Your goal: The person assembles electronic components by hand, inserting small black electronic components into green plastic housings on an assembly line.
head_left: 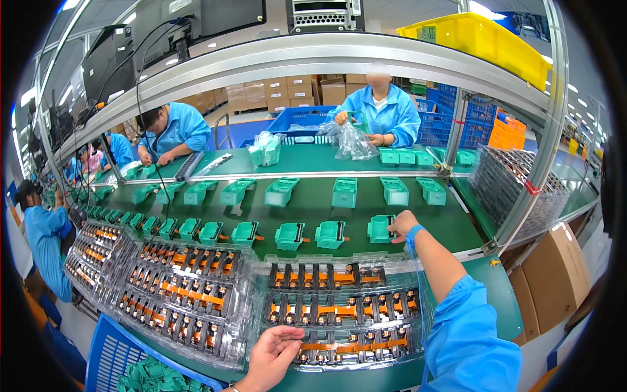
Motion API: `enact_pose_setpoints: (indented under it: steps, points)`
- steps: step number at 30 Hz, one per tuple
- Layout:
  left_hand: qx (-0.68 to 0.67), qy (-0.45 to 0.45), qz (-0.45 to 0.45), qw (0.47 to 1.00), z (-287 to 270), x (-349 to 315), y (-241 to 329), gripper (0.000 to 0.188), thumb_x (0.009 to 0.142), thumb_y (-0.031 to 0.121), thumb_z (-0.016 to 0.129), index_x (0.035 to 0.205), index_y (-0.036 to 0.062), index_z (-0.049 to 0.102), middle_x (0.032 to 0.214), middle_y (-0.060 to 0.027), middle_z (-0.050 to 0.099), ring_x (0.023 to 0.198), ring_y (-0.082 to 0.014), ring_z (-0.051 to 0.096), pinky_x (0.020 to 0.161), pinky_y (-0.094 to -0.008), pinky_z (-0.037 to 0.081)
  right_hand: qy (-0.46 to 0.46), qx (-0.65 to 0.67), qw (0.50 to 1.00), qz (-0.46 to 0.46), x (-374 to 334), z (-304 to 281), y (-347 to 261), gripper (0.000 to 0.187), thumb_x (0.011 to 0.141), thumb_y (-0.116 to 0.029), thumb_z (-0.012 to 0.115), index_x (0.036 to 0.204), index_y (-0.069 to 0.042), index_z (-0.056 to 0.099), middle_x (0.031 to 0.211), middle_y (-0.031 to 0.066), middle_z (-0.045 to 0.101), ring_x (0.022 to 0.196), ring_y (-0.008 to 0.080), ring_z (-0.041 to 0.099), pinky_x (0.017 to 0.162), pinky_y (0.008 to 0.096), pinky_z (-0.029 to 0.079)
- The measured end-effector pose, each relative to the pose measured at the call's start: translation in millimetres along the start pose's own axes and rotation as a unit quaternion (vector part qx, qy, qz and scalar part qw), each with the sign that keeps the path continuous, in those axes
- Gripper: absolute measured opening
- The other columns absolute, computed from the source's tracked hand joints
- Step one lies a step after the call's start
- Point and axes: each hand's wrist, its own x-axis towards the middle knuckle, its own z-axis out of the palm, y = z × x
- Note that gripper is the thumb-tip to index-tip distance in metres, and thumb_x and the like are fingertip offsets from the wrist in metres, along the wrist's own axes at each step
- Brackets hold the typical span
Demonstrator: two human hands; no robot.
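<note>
While my right hand [403, 227] touches the green case [377, 230] beyond the clear tray [403, 279], grip unclear, my left hand [277, 355] hangs loosely open by the tray's near-left corner; the tray-side cord [424, 313] could snag if tugged.

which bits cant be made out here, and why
All in the head view:
- Green housing: right end, covered by the right hand.
- Left hand: forearm, cut off by the lower edge.
- Blue basket: near side, cut off by the lower edge.
- Yellow bin: contents, hidden by its wall.

The right hand [402, 227] is stretched forward, seemingly pinching; the left hand [274, 356] sits nearer, half-curled.
</note>
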Motion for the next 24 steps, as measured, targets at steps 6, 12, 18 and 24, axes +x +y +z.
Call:
enact_pose_setpoints:
  steps: [6,12,18,24]
  points:
    - [0.037,-0.017,-0.018,0.999,-0.4,4.5,-0.8,0.027,0.088,-0.002,0.052,0.114,0.0026,0.048,0.109,-0.0079,0.057,0.100,-0.0142,0.055,0.085,-0.0257,0.047,-0.018,-0.020,0.999,0.035,7.8,8.8,3.2,0.021,0.075,-0.006,0.071,0.079,0.009,0.056,0.074,0.0171,0.057,0.062,0.0256,0.060,0.052,0.0375,0.056]
    - [0.021,-0.008,-0.041,0.999,-3.9,0.0,4.5,0.026,0.088,-0.002,0.053,0.113,0.0024,0.050,0.107,-0.0069,0.057,0.100,-0.0151,0.057,0.082,-0.0250,0.047,0.036,-0.183,0.913,-0.364,-86.7,19.0,-41.5,0.017,0.076,-0.007,0.064,0.093,-0.004,0.061,0.092,0.0123,0.060,0.087,0.0271,0.059,0.076,0.0347,0.050]
    - [0.074,-0.076,-0.045,0.993,-17.8,-4.3,-7.5,0.023,0.092,0.004,0.049,0.115,0.0015,0.049,0.115,-0.0085,0.057,0.107,-0.0158,0.056,0.087,-0.0271,0.048,-0.152,-0.428,0.654,-0.605,-151.9,61.5,-31.2,0.028,0.066,-0.002,0.066,0.093,-0.009,0.060,0.096,0.0094,0.059,0.090,0.0294,0.056,0.075,0.0380,0.050]
    - [0.259,-0.098,0.267,0.923,-34.7,-63.2,62.4,0.027,0.086,0.003,0.055,0.113,0.0006,0.054,0.111,-0.0112,0.058,0.101,-0.0244,0.058,0.085,-0.0329,0.047,-0.114,-0.285,0.706,-0.638,-146.9,55.2,-17.7,0.025,0.057,0.006,0.062,0.080,-0.004,0.058,0.088,0.0122,0.057,0.085,0.0311,0.055,0.072,0.0370,0.047]
